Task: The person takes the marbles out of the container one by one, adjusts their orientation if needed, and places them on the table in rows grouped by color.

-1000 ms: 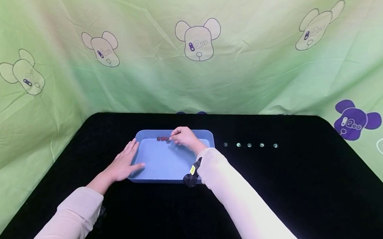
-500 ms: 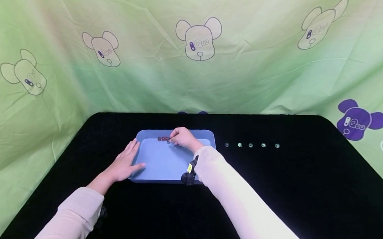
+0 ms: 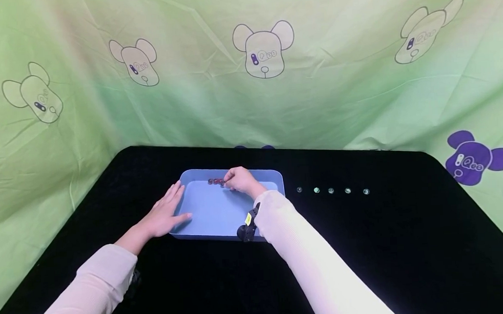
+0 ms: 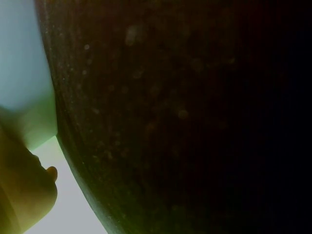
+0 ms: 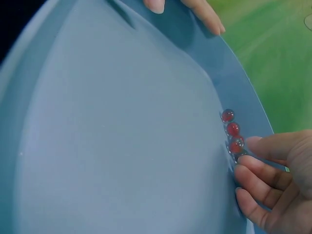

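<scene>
A row of glass marbles (image 5: 233, 128) with red inside lies along the far wall of a blue tray (image 3: 211, 210). My right hand (image 3: 241, 181) is at the right end of this row, thumb and fingertips pinching a clear marble (image 5: 241, 156) that is partly hidden by the fingers. In the right wrist view, the thumb (image 5: 258, 145) comes close beside the red marbles. My left hand (image 3: 163, 214) rests on the tray's left side with fingers straight and thumb spread over the rim. Only part of that hand shows in the left wrist view.
Several clear and greenish marbles (image 3: 330, 191) stand in a spaced row on the black tabletop (image 3: 365, 245), right of the tray. A green patterned cloth (image 3: 190, 113) hangs behind and beside the table.
The head view has shifted slightly. My right hand keeps its fingertips at the end of the marble row, with only small movement. The left hand stays on the tray.
</scene>
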A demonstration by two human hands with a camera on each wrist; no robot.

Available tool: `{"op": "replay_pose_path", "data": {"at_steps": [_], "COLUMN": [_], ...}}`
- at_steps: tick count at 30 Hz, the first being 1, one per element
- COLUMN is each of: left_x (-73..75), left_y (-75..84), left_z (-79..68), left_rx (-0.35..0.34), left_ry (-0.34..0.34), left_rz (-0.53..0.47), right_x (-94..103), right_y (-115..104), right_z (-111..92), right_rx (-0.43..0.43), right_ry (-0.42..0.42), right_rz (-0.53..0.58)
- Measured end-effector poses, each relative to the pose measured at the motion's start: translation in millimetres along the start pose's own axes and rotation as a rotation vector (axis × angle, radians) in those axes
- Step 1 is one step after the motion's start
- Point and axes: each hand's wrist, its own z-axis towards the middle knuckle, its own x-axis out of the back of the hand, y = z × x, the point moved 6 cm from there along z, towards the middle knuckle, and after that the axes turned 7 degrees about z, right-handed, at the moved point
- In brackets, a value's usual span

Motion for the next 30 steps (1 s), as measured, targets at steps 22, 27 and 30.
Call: {"op": "replay_pose_path", "data": {"at_steps": [22, 27, 30], "left_x": [-0.8, -0.6, 0.0], "left_y": [-1.8, -2.3, -2.5], "left_z": [0.7, 1.0, 0.8], "left_rx": [0.016, 0.013, 0.013], "left_ry": [-0.031, -0.031, -0.029], "left_rz": [-0.002, -0.007, -0.007], "right_x": [-4.1, -5.3, -5.6], "right_y": [0.1, -0.6, -1.6], "right_z": [5.2, 6.8, 7.1], "right_rx": [0.017, 0.025, 0.025], "right_ry": [-0.036, -0.038, -0.043], "right_rz": [-0.129, -0.143, -0.151]}}
